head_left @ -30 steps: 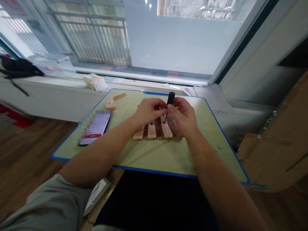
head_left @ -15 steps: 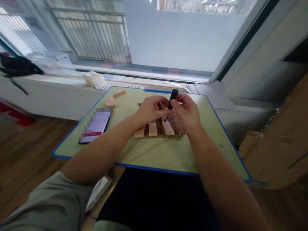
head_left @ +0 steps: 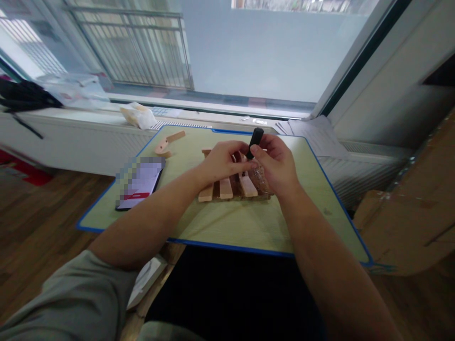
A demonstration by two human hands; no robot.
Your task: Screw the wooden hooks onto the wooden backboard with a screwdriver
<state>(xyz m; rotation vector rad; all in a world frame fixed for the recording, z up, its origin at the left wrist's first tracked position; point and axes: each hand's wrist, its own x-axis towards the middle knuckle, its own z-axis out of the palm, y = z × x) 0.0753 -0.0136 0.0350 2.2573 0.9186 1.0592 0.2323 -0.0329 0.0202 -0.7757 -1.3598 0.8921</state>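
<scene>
A short tool with a black handle tilts over the work, its lower end hidden behind fingers. My right hand is closed around the handle between thumb and fingers. Beside it my left hand is closed, its fingertips meeting below the handle; what they pinch is hidden. Under both hands lies a slatted wooden piece: pale wooden slats set over a brown, shiny plastic-wrapped base. Dark small holes or screws show on the right slat.
The pale green tabletop has a blue edge. Jointed wooden pieces lie at its far left, with a phone nearer. Behind are a radiator sill with a crumpled wrapper and papers. A cardboard box stands right.
The black handle now leans slightly more to the right as my right fingers shift on it. My left hand stays nearly where it was.
</scene>
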